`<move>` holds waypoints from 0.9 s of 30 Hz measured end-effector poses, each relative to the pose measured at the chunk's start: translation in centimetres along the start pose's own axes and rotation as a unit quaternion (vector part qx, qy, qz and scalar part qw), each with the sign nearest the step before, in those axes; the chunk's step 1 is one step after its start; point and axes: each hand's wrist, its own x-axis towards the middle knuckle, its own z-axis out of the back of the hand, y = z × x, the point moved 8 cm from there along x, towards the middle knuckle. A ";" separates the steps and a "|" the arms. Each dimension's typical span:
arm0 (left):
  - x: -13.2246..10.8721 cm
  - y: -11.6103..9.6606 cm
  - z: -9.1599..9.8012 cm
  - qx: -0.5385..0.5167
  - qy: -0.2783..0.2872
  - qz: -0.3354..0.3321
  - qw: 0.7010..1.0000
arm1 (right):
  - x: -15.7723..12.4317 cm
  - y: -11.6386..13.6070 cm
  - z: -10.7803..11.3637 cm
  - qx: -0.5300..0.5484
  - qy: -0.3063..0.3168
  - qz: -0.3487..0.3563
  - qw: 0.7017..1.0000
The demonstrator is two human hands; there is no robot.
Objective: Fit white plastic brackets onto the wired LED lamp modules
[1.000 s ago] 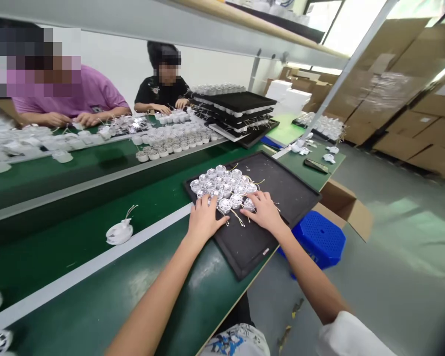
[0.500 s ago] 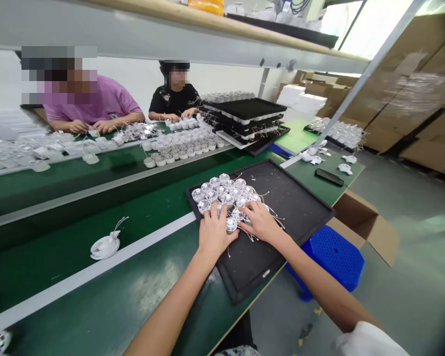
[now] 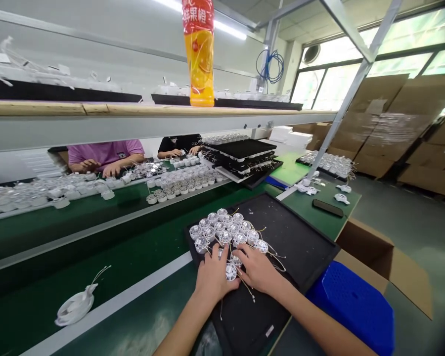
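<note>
"果橙" on the orange bottle (image 3: pixel 200 57)

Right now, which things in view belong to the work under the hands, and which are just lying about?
In the work:
- white round parts with wires
- black tray under them
- left hand and right hand, both at the parts

Seemingly lying about:
- orange drink bottle on the shelf
- dark flat object
- open cardboard box
- blue stool

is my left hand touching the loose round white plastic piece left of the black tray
Apart. The head view shows green worktop and flat white strip between the left hand and the round white plastic piece.
</note>
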 end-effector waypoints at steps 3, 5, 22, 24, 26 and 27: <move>0.2 -0.6 0.5 0.006 0.011 -0.016 1.000 | -0.1 0.1 -0.1 0.015 0.025 -0.008 1.000; 0.3 -1.1 0.7 0.001 0.015 -0.026 1.000 | -0.5 -0.1 0.1 0.028 0.035 -0.023 0.999; -2.9 -3.1 3.6 -0.045 0.061 -0.067 0.995 | -3.6 0.2 3.2 0.224 0.115 -0.090 0.964; -3.7 -2.7 3.2 -0.098 0.099 -0.055 0.989 | -4.7 0.2 2.5 0.261 0.122 -0.121 0.950; -4.0 -1.9 2.8 -0.207 0.144 -0.025 0.967 | -5.6 -0.3 1.3 0.330 0.138 -0.153 0.921; -3.9 -1.4 2.7 -0.267 0.160 -0.006 0.950 | -6.0 -0.7 0.7 0.369 0.146 -0.172 0.902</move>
